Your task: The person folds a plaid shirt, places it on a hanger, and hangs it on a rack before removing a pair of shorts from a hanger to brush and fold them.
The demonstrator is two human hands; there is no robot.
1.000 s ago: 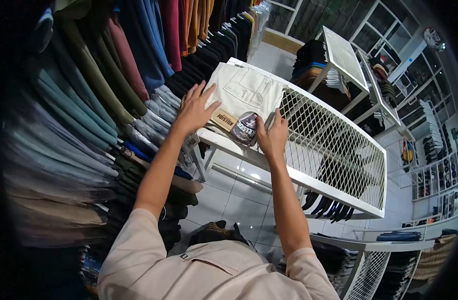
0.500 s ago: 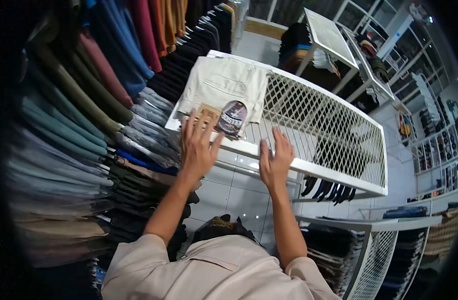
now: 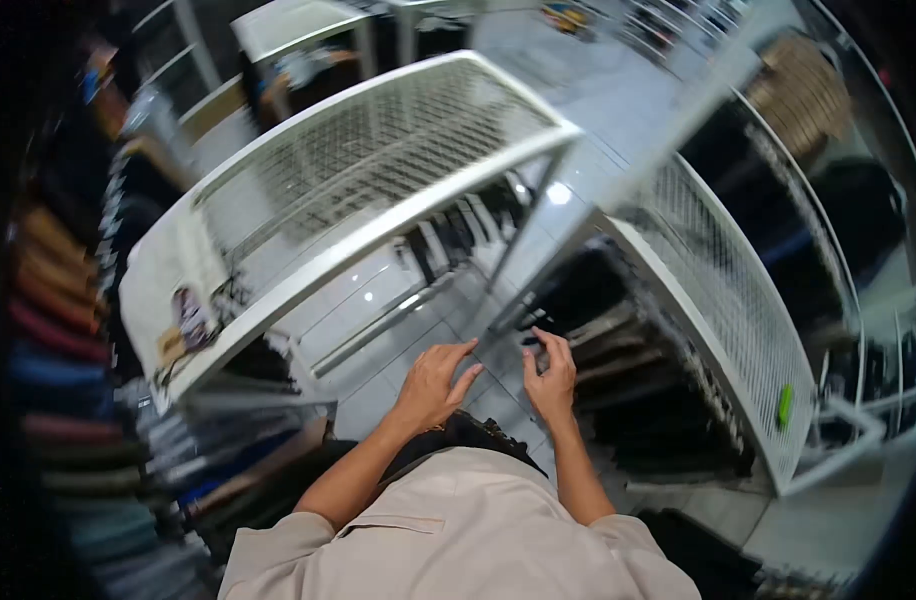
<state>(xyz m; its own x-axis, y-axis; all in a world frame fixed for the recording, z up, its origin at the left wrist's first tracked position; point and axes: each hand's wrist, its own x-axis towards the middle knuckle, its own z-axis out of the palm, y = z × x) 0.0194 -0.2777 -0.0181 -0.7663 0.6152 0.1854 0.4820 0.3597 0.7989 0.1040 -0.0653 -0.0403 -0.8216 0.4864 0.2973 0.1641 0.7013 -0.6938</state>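
My left hand (image 3: 438, 385) hovers over the floor in front of my body, thumb and fingers apart, holding nothing. Beside it my right hand (image 3: 550, 378) is also empty, its thumb apart from loosely curved fingers. Neither touches a rack. Up and to the left, the folded cream pants (image 3: 163, 268) lie on the end of a white mesh-top rack (image 3: 378, 150). Several tags, among them a brown one (image 3: 170, 345) and a dark printed one (image 3: 191, 318), rest on the pants near the front edge. Motion blur softens the scene.
Rows of hanging clothes (image 3: 63, 370) line the left side. Dark garments (image 3: 648, 360) hang under a second white mesh-top rack (image 3: 723, 290) on the right, and a bright green object (image 3: 784, 405) lies on that mesh. Tiled floor (image 3: 378, 320) shows between the racks.
Both hands have drawn back from the first rack and its pants toward my body. The view has swung to the right, bringing the second rack closer; the pants now appear at far left.
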